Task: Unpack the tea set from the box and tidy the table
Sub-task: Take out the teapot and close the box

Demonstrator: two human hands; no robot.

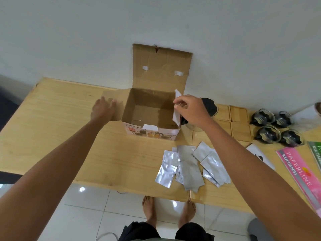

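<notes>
An open cardboard box (151, 108) stands at the back of the wooden table (66, 122), its lid up against the wall and its inside looking bare. My left hand (104, 108) lies flat on the box's left flap, fingers spread. My right hand (191, 110) pinches the box's right flap (177, 110), white on its outer side, at the box's right wall. Right of the box sit a glass teapot with a black lid (209, 106), wooden coasters (238, 119) and several glass cups (276, 127).
Several silver foil sachets (189, 164) lie scattered near the table's front edge. A pink receipt book (300, 173), a green one (316, 153) and a white leaflet (257, 153) lie at the right. My bare feet stand on white floor tiles (86, 214) below the table edge.
</notes>
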